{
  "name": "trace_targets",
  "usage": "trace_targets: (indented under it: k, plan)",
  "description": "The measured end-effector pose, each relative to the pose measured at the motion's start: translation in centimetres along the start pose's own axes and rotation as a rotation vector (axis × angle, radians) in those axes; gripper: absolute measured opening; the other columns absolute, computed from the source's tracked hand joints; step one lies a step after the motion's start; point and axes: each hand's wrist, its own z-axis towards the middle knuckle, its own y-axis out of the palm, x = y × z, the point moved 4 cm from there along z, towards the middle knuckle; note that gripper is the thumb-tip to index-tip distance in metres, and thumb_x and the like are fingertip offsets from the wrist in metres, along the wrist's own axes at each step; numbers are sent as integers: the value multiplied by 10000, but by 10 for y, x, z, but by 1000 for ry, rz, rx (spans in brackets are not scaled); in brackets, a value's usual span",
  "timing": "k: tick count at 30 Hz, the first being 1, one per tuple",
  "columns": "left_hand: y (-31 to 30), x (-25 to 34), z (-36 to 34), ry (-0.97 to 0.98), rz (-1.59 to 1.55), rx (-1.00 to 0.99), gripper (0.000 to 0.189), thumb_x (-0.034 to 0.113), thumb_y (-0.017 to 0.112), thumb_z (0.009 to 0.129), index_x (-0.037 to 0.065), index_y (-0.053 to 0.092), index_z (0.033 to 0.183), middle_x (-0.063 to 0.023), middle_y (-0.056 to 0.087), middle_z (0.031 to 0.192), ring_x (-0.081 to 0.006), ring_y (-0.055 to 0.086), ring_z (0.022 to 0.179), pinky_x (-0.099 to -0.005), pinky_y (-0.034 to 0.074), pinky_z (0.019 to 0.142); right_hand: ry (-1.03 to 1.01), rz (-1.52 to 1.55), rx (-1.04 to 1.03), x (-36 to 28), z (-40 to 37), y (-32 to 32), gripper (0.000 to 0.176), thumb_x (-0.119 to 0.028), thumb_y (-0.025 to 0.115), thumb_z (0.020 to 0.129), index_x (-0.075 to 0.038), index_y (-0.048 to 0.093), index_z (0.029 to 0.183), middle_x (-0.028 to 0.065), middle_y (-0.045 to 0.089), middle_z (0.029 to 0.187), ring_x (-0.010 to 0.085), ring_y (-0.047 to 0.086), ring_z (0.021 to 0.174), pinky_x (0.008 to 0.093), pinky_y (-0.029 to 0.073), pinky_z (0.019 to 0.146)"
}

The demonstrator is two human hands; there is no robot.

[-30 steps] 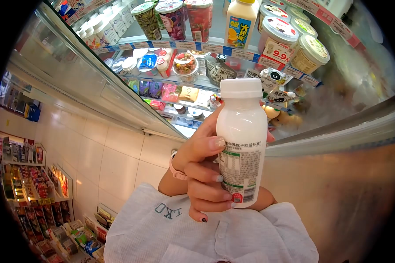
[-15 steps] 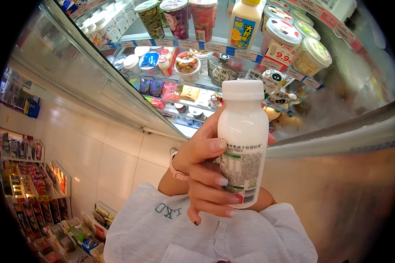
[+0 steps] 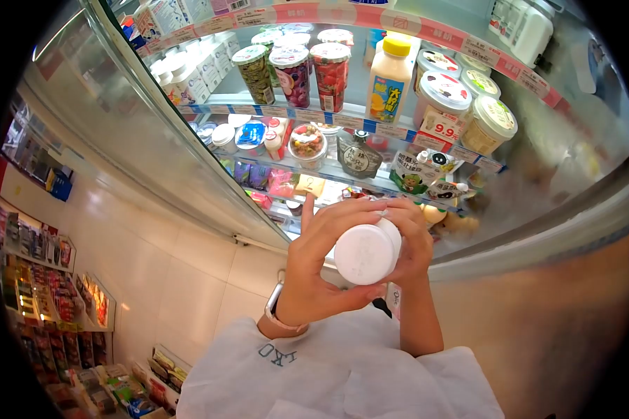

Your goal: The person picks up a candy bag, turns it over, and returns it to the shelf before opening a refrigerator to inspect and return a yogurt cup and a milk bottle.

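A white bottle point(image 3: 365, 254) is tilted so that its round white cap faces the camera. My left hand point(image 3: 321, 255), with a watch point(image 3: 275, 307) at its wrist, wraps the bottle's left side, its thumb below the cap. On the right side, my right hand point(image 3: 411, 241) closes its fingers round the bottle too. The bottle's body is mostly hidden behind the cap and my fingers. Just beyond my hands are the cooler's lower shelves, with a grey pouch point(image 3: 358, 155) and a clear cup of mixed pieces point(image 3: 307, 143).
The upper shelf holds fruit cups point(image 3: 330, 73), a yellow-capped bottle point(image 3: 390, 78) and lidded tubs point(image 3: 444, 94). A glass door edge point(image 3: 154, 133) runs down the left, and another glass panel point(image 3: 573, 146) curves on the right. Racks of packaged goods point(image 3: 59, 293) stand at the far left.
The bottle has tipped from upright, label showing, to cap towards the camera. My right hand now shows gripping its right side. The view has shifted, showing more of the upper shelves.
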Motion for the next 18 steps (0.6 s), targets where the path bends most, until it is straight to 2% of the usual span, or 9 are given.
trace_targets:
  k: [1, 2, 5, 9, 11, 12, 15, 16, 18]
  plan:
    - [0, 1, -1, 48, 23, 29, 600, 262, 783, 555, 96, 561, 1086, -79, 546, 1153, -266, 487, 1098, -504, 119, 1004, -2, -45, 32, -2, -1, 2, 719, -323, 796, 413, -23, 560, 1022, 121, 609, 940, 302, 528, 990, 413, 390, 869]
    - [1, 5, 1, 43, -3, 69, 556, 196, 818, 510, 100, 594, 1010, -65, 566, 1117, -258, 501, 1078, -473, 164, 999, 1, -39, 20, -3, -1, 3, 702, -313, 801, 426, -28, 559, 1019, 121, 607, 951, 302, 522, 1001, 409, 389, 873]
    - [3, 17, 1, 161, 131, 68, 558, 233, 827, 498, 106, 602, 993, -65, 568, 1106, -257, 507, 1063, -450, 201, 990, 7, -14, -5, -7, -2, 7, 673, -282, 815, 455, -41, 550, 1025, 116, 603, 973, 301, 505, 1030, 400, 384, 882]
    - [3, 14, 1, 146, 116, 53, 553, 222, 829, 483, 109, 610, 978, -66, 575, 1083, -263, 504, 1057, -441, 225, 983, 43, 27, 16, -12, -2, 11, 703, -248, 828, 480, -48, 511, 1074, 105, 586, 1017, 304, 474, 1063, 398, 378, 892]
    - [3, 6, -1, 202, 166, 114, 591, 371, 809, 493, 85, 609, 969, -118, 563, 1091, -308, 486, 1060, -453, 263, 955, 112, 68, 32, -14, -2, 15, 700, -234, 824, 489, -44, 502, 1080, 103, 572, 1047, 306, 468, 1065, 401, 377, 892]
    - [3, 4, -2, 231, 193, 140, 627, 446, 799, 498, 73, 609, 965, -144, 557, 1095, -331, 476, 1062, -459, 281, 941, 152, 66, -13, -15, -2, 19, 664, -213, 800, 534, -43, 483, 1092, 98, 548, 1078, 310, 453, 1075, 420, 360, 905]
    - [10, 14, 4, 148, 410, 49, 552, 352, 788, 518, 100, 615, 977, -156, 495, 1183, -349, 411, 1125, -466, 272, 949, 27, -207, -79, -13, -6, 26, 611, -215, 765, 582, -47, 472, 1091, 87, 550, 1067, 311, 438, 1087, 452, 328, 924]
    - [13, 16, 3, 102, 431, -10, 509, 293, 763, 512, 128, 621, 972, -158, 460, 1223, -356, 377, 1154, -476, 259, 958, 116, -114, 5, -7, -12, 34, 580, -244, 724, 628, -53, 450, 1102, 89, 522, 1070, 311, 436, 1074, 503, 269, 943]
    - [13, 12, 2, 100, 408, 36, 506, 313, 775, 510, 156, 621, 967, -100, 456, 1240, -324, 372, 1162, -534, 132, 968, 180, -230, 64, -19, -17, 35, 587, -263, 706, 647, -56, 425, 1119, 93, 495, 1071, 308, 440, 1058, 530, 236, 942]
